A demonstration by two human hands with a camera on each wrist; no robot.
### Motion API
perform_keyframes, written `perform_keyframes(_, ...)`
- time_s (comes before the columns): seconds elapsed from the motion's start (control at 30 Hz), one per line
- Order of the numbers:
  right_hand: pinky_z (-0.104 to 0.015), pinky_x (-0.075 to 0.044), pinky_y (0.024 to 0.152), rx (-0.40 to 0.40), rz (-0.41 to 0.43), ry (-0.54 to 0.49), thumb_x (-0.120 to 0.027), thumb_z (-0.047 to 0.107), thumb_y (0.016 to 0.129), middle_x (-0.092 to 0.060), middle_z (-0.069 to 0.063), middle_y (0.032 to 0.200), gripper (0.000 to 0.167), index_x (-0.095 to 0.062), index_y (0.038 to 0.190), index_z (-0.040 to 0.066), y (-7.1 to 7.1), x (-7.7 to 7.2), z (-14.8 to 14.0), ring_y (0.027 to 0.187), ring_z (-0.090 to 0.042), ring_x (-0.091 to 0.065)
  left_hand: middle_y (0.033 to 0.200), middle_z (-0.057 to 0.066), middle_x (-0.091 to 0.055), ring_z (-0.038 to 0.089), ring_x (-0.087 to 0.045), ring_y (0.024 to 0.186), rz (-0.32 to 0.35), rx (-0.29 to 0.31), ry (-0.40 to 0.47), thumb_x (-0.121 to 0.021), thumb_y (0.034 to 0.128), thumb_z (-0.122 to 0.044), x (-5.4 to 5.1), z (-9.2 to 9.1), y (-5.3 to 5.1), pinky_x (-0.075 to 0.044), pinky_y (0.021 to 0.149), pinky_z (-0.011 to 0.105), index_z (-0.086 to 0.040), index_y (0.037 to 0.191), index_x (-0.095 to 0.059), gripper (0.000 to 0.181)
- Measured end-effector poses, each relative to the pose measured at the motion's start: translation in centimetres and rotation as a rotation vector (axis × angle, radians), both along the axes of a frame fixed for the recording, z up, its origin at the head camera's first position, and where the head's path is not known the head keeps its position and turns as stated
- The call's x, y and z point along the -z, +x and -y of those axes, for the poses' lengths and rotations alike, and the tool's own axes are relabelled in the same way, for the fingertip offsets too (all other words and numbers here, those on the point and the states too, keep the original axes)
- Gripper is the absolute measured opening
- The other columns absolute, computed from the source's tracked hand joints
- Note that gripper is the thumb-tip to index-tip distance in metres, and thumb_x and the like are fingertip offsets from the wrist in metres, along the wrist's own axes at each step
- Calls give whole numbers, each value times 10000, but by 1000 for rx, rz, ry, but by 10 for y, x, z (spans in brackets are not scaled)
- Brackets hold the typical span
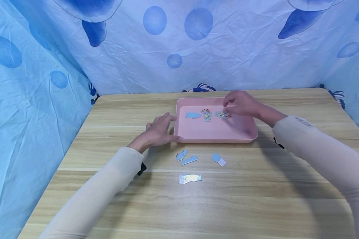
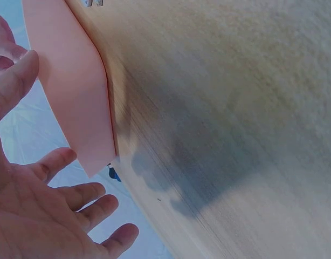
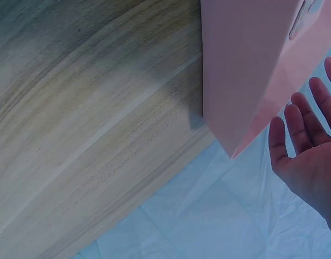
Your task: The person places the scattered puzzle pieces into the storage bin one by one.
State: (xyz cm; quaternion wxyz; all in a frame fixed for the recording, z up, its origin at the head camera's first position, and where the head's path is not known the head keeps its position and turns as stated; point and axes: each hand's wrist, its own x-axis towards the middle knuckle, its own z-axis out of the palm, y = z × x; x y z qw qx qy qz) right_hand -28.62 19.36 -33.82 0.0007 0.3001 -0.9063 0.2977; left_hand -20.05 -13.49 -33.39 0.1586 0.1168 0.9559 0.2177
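A pink tray (image 1: 215, 136) lies on the table with three flat, puzzle-like pieces inside: a plain blue piece (image 1: 192, 115), an upright multicoloured piece (image 1: 206, 115) and a slanted multicoloured piece (image 1: 223, 115). At the tray's left end, my left hand (image 1: 160, 131) has its fingers spread and its thumb against the front left corner. Over the back right of the tray hovers my right hand (image 1: 242, 103), fingers loosely bent, near the slanted piece. In the right wrist view that hand (image 3: 311, 140) shows nothing held, though its thumb is out of frame.
In front of the tray lie more flat pieces: a small blue piece (image 1: 181, 155), a narrow blue piece (image 1: 189, 160), a blue-and-white piece (image 1: 219, 159) and a shiny silvery piece (image 1: 190, 179). A blue patterned cloth (image 1: 122, 66) hangs behind the wooden table (image 1: 242, 205).
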Motion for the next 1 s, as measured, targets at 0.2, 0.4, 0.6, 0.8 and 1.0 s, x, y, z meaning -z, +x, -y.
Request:
perform_keyframes(0.2, -501, -415, 832, 4, -28, -46, -757, 64, 791, -664, -112, 1027, 79, -714, 857, 61, 12, -11, -5, 1000, -288, -536, 1610, 100, -100, 305, -120, 1450, -3, 2, 4, -759, 763, -513, 0, -1, -1, -130, 1077, 576, -198, 1467, -343, 877)
perform_keyframes(0.4, -505, -387, 827, 37, -20, -103, -773, 81, 795, -621, -128, 1114, 112, -710, 884, 57, 27, -19, -10, 1084, -285, -487, 1610, 99, -103, 304, -119, 1450, -4, 0, 2, -768, 754, -509, -1, -1, -1, -131, 1072, 577, -202, 1465, -346, 882)
perform_keyframes(0.6, -460, -363, 819, 51, 1, -143, -778, 51, 785, -585, -112, 1159, 150, -714, 917, 80, 43, -18, -17, 1128, -268, -451, 1608, 101, -113, 304, -126, 1448, -3, -3, 6, -768, 761, -497, 0, -3, 0, -139, 1070, 572, -198, 1462, -353, 868)
perform_keyframes(0.8, -477, -381, 814, 58, 5, -169, -775, 79, 801, -577, -67, 1190, 167, -720, 955, 112, 67, -21, -18, 1165, -254, -442, 1607, 102, -118, 304, -129, 1446, -5, -2, 1, -763, 767, -497, 0, -2, -1, -152, 1061, 565, -195, 1459, -356, 857)
perform_keyframes(1.0, -444, -384, 774, 44, 1, -195, -785, 45, 780, -584, -37, 1168, 221, -724, 963, 152, 80, -15, -17, 1145, -206, -459, 1608, 100, -112, 309, -130, 1444, 3, -9, -4, -759, 772, -496, 0, -2, -1, -156, 1059, 564, -192, 1458, -357, 852)
